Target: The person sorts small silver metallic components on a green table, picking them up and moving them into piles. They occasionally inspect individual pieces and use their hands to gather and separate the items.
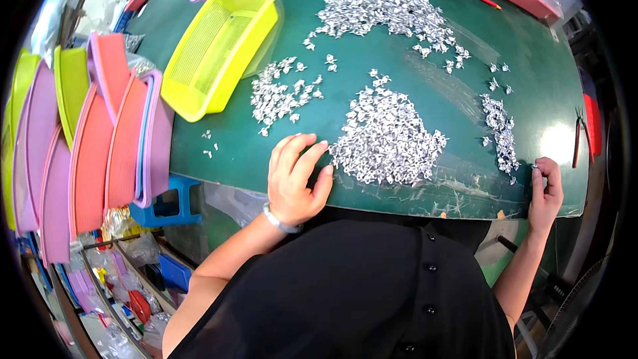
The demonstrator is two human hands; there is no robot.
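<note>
On the green table (232,149), most metal parts (359,159), seemingly left to do, fill the near heap (392,126) and, at its 12 o'clock, the far heap (380,8). The left hand (296,176) spreads at 8; a cluster (270,98) at 10 and strip (503,138) at 3 look set apart; near 4, the right hand (547,185) appears to pinch one tiny part (534,166).

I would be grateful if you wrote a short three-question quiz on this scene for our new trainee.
1. True or false: the left hand is nearer the lime-green plastic basket than the right hand is.
2. What colour is the plastic stool at the left of the green table? a) yellow; b) blue; c) white.
3. Fill in: the left hand is at the ____ side of the big central heap of small silvery pieces.

Key: 1 true; 2 b; 3 left.
</note>
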